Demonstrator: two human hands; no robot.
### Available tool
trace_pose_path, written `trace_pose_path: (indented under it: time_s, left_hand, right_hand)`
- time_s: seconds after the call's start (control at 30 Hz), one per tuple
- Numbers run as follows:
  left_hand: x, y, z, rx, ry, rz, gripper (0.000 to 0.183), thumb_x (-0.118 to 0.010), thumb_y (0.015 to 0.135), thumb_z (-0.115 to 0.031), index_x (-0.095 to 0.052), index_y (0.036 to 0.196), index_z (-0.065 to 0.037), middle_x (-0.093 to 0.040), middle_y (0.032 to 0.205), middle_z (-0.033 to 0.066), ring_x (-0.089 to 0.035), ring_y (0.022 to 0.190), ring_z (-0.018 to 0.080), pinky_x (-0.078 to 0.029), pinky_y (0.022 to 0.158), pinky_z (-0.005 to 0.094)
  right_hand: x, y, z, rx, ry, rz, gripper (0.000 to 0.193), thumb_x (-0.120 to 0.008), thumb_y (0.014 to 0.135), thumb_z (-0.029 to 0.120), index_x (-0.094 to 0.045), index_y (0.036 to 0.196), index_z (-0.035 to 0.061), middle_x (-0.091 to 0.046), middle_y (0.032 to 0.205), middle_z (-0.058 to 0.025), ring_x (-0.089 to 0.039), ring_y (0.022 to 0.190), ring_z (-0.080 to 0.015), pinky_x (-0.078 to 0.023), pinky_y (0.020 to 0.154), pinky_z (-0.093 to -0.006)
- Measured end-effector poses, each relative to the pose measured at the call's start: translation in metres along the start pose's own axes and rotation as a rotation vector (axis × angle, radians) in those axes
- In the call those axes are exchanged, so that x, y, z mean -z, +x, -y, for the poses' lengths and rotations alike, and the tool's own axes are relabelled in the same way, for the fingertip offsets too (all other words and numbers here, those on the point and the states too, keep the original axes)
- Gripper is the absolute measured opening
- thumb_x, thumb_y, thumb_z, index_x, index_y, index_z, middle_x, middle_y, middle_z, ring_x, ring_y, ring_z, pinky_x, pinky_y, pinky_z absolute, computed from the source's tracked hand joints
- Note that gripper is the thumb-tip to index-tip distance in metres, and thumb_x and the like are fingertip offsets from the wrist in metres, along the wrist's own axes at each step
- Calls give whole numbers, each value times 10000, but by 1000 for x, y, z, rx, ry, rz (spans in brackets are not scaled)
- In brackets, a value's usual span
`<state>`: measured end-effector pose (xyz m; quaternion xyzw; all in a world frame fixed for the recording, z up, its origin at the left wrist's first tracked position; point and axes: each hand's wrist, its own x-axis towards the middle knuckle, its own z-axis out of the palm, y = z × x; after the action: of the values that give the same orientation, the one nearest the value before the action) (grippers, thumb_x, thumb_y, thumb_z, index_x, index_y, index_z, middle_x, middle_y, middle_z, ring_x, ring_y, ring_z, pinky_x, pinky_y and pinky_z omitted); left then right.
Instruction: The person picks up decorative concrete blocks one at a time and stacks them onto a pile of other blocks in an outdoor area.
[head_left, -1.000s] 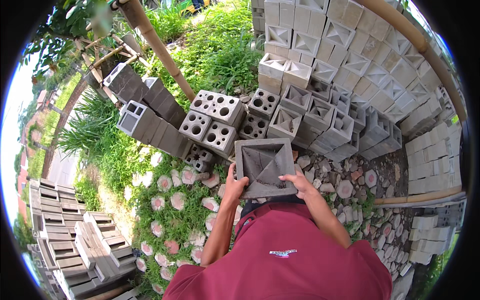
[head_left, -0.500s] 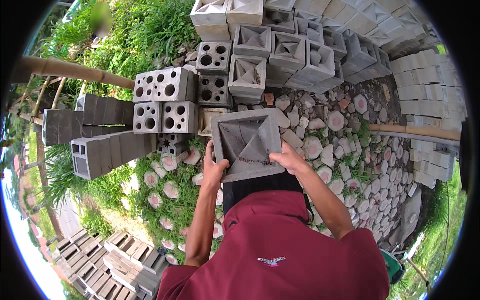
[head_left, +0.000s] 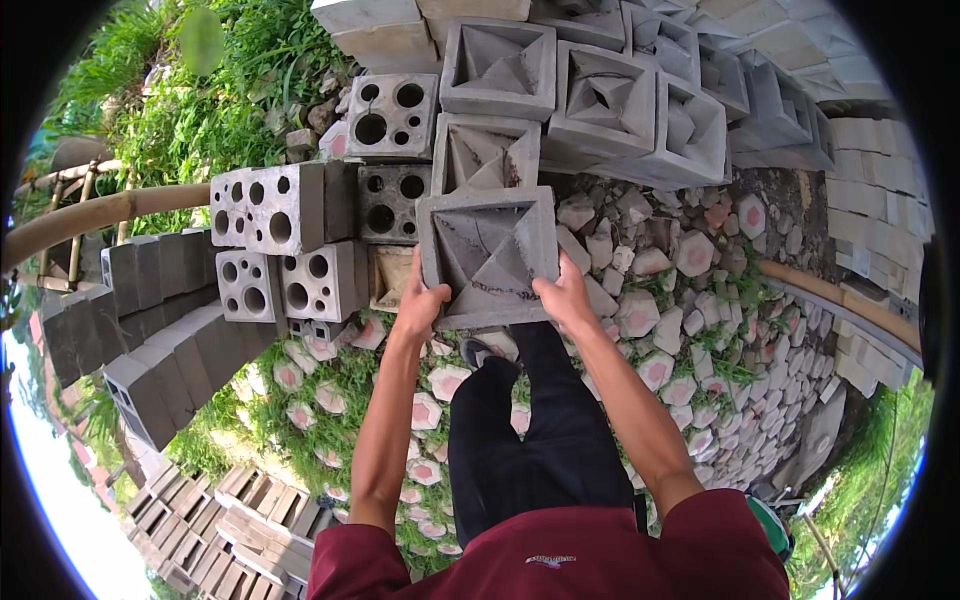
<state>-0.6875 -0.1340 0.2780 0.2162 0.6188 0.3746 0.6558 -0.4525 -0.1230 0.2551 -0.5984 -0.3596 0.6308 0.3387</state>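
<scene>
Between my two hands is a square grey concrete ventilation block (head_left: pixel 488 256), with a recessed face of slanting triangular planes. My left hand (head_left: pixel 420 298) grips its left edge near the lower corner, thumb on the front rim. On the opposite edge my right hand (head_left: pixel 566 298) clamps it the same way. Both arms are stretched forward, and the block is held off the ground. Just beyond its top edge sits a similar ventilation block (head_left: pixel 487 152) in the stack. A block with round holes (head_left: pixel 394 203) is close to its upper left.
More concrete blocks (head_left: pixel 605 98) are stacked ahead and to the right. Round-holed blocks (head_left: pixel 268 208) stand at left beside a bamboo pole (head_left: pixel 120 208). Broken rubble (head_left: pixel 630 215) lies right of the stack. Hexagonal pavers (head_left: pixel 425 410) with grass between them cover the ground.
The held block and both hands have moved forward toward the stack, my arms reaching out straighter. The stacks appear closer, and my legs now show below.
</scene>
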Motion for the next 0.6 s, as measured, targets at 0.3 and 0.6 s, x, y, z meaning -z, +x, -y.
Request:
trace_pose_path:
  time_s: [0.3, 0.6]
  left_hand:
    - [-10, 121, -50, -143, 140, 113, 827, -470, 622, 76, -336, 1427, -58, -508, 1077, 27, -466, 915, 146, -388, 746, 215]
    - [1, 171, -53, -156, 310, 65, 859, -498, 649, 42, -260, 1472, -26, -518, 1254, 121, -514, 1037, 193, -390, 908, 241]
  right_hand:
    - [-12, 96, 12, 161, -83, -198, 485, -526, 750, -20, -506, 1235, -35, -676, 983, -136, -647, 877, -196, -484, 787, -313]
    - [-19, 137, -9, 223, -47, -276, 526, -532, 735, -54, -508, 1260, -33, -656, 975, -78, -605, 735, -102, -470, 631, -243]
